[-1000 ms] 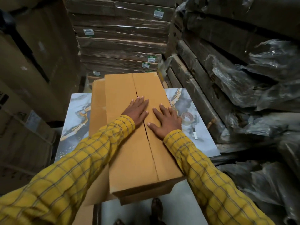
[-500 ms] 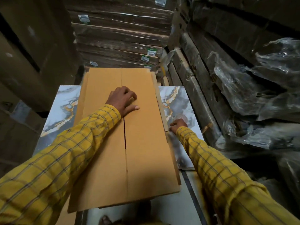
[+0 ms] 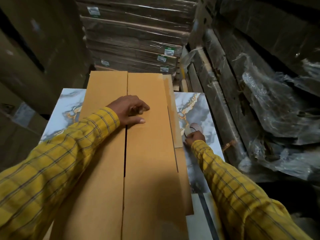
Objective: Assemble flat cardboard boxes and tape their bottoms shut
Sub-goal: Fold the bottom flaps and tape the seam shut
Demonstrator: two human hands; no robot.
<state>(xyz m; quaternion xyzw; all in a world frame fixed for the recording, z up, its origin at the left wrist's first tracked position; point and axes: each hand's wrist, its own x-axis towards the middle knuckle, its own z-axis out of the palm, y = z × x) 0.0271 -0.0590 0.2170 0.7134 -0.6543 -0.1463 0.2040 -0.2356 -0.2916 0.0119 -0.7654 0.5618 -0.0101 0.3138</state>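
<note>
A long tan cardboard box [image 3: 147,161] lies on the marble-patterned table [image 3: 67,108], its two bottom flaps folded down with a dark seam running between them. My left hand [image 3: 129,110] rests over that seam with loosely curled fingers and the thumb flat, holding the flaps down. To the right of the box, my right hand [image 3: 194,138] grips a clear roll of tape [image 3: 195,127] on the table; its fingers curl round the roll's near edge. Both arms wear yellow checked sleeves.
Wrapped bundles of flat cardboard [image 3: 135,38] are stacked high behind the table. Long dark packs under crumpled plastic film [image 3: 270,108] crowd the right side. Large brown cartons [image 3: 26,66] stand at the left. The table's near right corner [image 3: 199,226] shows past the box.
My right hand left the box top and reached right to the tape roll, which it now holds. My left hand curled its fingers and stays on the seam. The view shifted forward.
</note>
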